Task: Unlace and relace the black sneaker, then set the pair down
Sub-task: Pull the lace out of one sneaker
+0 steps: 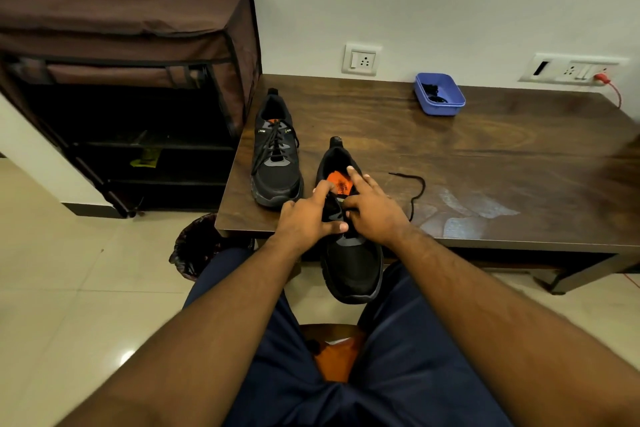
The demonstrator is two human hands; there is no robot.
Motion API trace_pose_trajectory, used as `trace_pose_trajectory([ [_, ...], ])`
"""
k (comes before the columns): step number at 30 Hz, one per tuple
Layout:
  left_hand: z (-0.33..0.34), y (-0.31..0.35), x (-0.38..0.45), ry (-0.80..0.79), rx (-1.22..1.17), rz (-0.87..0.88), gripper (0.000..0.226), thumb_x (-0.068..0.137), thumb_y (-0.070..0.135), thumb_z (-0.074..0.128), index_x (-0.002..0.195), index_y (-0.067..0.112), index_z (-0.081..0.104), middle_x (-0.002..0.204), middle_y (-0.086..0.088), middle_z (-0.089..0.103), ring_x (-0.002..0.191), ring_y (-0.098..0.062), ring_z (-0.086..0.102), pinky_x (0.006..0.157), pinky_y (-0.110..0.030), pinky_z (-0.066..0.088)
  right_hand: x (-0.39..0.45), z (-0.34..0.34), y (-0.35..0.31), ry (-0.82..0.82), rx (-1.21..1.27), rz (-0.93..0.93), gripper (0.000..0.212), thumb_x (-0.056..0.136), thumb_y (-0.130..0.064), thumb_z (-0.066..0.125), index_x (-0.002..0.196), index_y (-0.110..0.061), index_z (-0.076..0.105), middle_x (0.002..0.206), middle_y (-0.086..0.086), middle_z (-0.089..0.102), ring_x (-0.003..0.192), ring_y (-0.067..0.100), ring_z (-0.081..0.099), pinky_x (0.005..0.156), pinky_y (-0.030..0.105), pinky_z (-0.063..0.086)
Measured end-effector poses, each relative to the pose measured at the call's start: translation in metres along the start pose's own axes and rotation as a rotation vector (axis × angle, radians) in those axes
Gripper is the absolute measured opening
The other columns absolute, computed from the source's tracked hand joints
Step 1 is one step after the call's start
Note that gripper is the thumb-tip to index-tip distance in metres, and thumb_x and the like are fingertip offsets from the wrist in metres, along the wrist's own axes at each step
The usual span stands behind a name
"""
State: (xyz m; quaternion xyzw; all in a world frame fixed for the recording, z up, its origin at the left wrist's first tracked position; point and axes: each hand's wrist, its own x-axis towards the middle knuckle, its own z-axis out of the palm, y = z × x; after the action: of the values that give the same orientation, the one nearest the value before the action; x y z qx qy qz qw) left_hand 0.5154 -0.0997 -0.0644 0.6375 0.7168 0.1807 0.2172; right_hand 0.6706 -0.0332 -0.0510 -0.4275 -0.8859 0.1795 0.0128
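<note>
Your left hand (308,215) and right hand (372,208) both pinch at the eyelets of the black sneaker (349,229), toe toward you, loose lace (414,192) trailing right of it.

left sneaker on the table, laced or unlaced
Laced: the left sneaker stands upright on the table, black lace criss-crossing its eyelets, ends hanging loose, apparently untied.
</note>
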Motion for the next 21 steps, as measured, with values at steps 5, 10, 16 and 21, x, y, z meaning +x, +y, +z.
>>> trace_pose_trajectory([
  [5, -0.004, 0.004, 0.002, -0.022, 0.022, -0.043, 0.068, 0.076, 0.060, 0.070, 0.127, 0.037, 0.031, 0.127, 0.005, 0.062, 0.117, -0.025, 0.057, 0.086, -0.040, 0.025, -0.010, 0.010, 0.000, 0.273, 0.615, 0.162, 0.019, 0.091, -0.001, 0.060, 0.103, -0.006, 0.074, 0.163, 0.000, 0.011, 0.140, 0.015, 0.032, 0.107, 0.022, 0.031],
  [10, -0.004, 0.006, 0.005, 0.034, -0.054, -0.099, 0.063, 0.072, 0.061, 0.072, 0.118, 0.039, 0.034, 0.119, 0.008, 0.064, 0.110, -0.022, 0.057, 0.083, -0.040, 0.024, -0.019, 0.020, -0.003, 0.442, 1.239, 0.357, 0.017, 0.093, -0.001, 0.056, 0.086, -0.010, 0.069, 0.161, -0.004, 0.015, 0.140, 0.010, 0.031, 0.109, 0.039, 0.039],
  [16, -0.003, 0.015, 0.011, 0.030, 0.039, -0.051, 0.066, 0.077, 0.055, 0.070, 0.126, 0.033, 0.032, 0.115, 0.005, 0.065, 0.109, -0.024, 0.060, 0.088, -0.045, 0.028, -0.009, 0.001, 0.000, 0.233, 0.371, 0.051, 0.027, 0.087, -0.027, 0.069, 0.113, -0.023, 0.062, 0.163, 0.003, 0.003, 0.147, 0.020, 0.017, 0.114, 0.040, 0.029],
  [21, -0.003, 0.016, 0.011, 0.012, 0.031, -0.065, 0.069, 0.074, 0.060, 0.071, 0.124, 0.034, 0.032, 0.119, 0.006, 0.065, 0.110, -0.024, 0.059, 0.089, -0.046, 0.029, 0.007, -0.011, 0.004, 0.062, 0.061, 0.024, 0.016, 0.093, -0.032, 0.060, 0.093, -0.018, 0.066, 0.162, -0.002, 0.016, 0.148, 0.024, 0.012, 0.116, 0.044, 0.025],
])
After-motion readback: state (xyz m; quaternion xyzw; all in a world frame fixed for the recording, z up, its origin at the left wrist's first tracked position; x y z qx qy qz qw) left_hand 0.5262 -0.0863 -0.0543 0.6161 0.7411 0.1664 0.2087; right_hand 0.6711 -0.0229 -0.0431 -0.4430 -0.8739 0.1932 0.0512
